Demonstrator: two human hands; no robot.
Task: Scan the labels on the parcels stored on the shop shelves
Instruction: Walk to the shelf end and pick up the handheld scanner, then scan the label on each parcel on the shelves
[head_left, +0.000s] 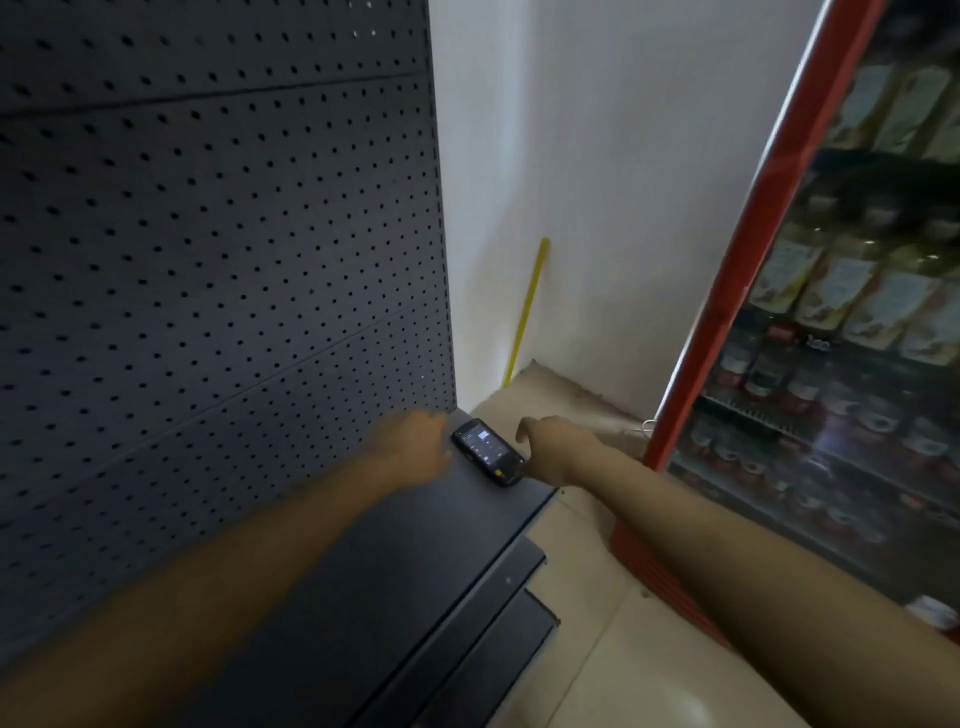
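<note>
A black handheld scanner (487, 450) with a lit screen lies flat at the far right end of a dark metal shelf (363, 561). My left hand (415, 444) hovers just left of it, fingers loosely curled, blurred. My right hand (558, 448) is at the scanner's right side, fingers bent near its edge; whether it touches the device is unclear. No parcels are in view.
A dark pegboard back panel (208, 234) rises behind the shelf. Lower shelves (498, 613) step out below. A red-framed glass fridge (831, 338) with bottles and jars stands at right. A yellow stick (527, 306) leans against the white wall, above brown cardboard (550, 395) on the floor.
</note>
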